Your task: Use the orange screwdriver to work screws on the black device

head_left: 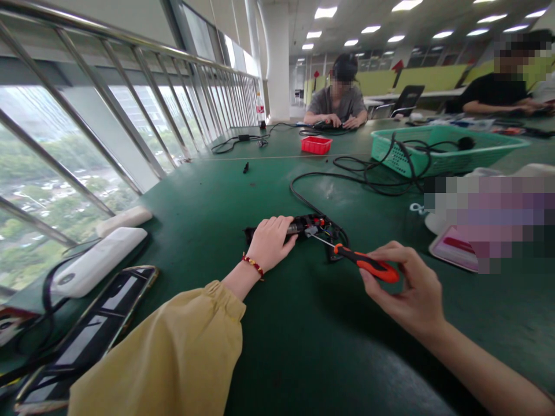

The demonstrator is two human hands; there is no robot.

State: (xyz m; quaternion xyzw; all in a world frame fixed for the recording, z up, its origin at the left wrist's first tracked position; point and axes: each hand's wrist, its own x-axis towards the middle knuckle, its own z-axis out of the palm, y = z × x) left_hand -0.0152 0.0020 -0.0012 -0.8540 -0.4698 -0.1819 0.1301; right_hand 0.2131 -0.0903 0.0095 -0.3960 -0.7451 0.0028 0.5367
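Observation:
A small black device (310,226) with exposed wires and a black cable lies on the green table (269,323). My left hand (271,241), in a yellow sleeve with a red bead bracelet, presses down on the device's left end, fingers curled over it. My right hand (405,286) pinches an orange-and-black screwdriver (362,263) by its handle. The thin metal shaft points left and up, with its tip at the device's open part.
A green basket (442,153) with cables and a small red tray (316,144) stand farther back. White power banks (99,260) and phones (93,332) lie at the left by the window railing. Two people sit at the far end. A pink-edged item (455,248) lies at right.

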